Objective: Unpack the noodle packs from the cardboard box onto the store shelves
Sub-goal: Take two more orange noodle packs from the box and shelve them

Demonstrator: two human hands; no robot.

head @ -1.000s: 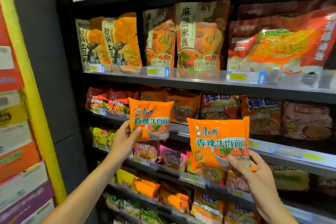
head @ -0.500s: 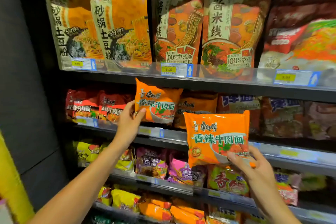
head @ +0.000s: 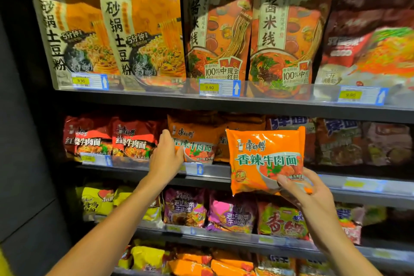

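On the second shelf (head: 224, 172) you have little free room: red packs (head: 112, 139) fill the left part, orange packs (head: 197, 141) the middle, darker packs (head: 358, 141) the right. The upper shelf (head: 224, 105) hangs close over their tops. Open air lies in front of the shelves, around your forearms.

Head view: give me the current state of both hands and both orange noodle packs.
Left hand: on the shelved orange pack, fingers at its left edge.
Shelved orange pack: upright on the second shelf, among matching packs.
Right hand: pinches the held orange pack's lower corner.
Held orange pack: upright, in front of the shelf.
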